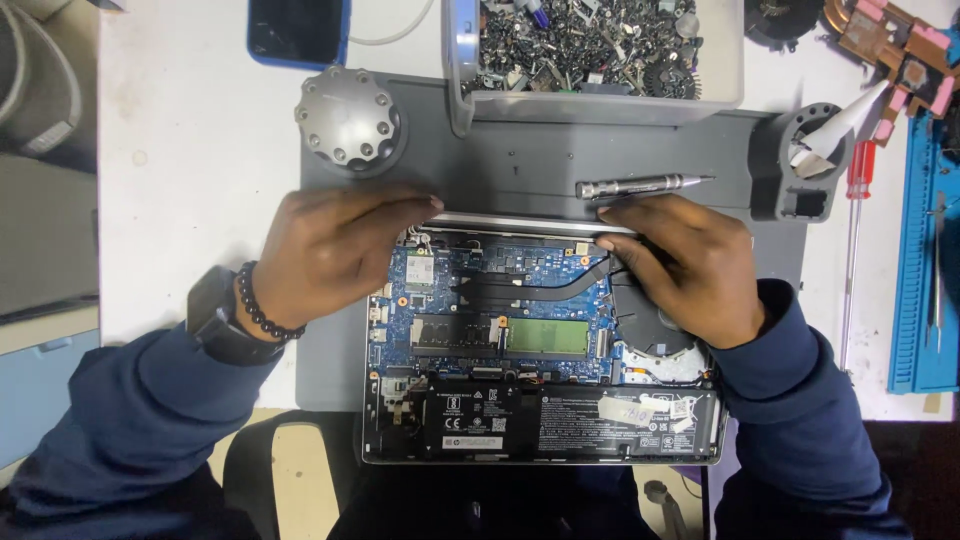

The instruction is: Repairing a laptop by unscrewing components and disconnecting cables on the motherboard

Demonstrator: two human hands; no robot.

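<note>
Laptop (pixel 540 340) lies bottom-up, long axis left-right; both hands (pixel 330 255) (pixel 690 265) grip its far hinge edge.

electronics repair workshop | grey work mat (pixel 520 160) | screw-filled tray (pixel 590 50) | screwdriver (pixel 640 186)

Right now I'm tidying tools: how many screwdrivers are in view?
2: a silver screwdriver on the grey mat beyond the right hand; a red-handled screwdriver further right. Others may be hidden.
</note>
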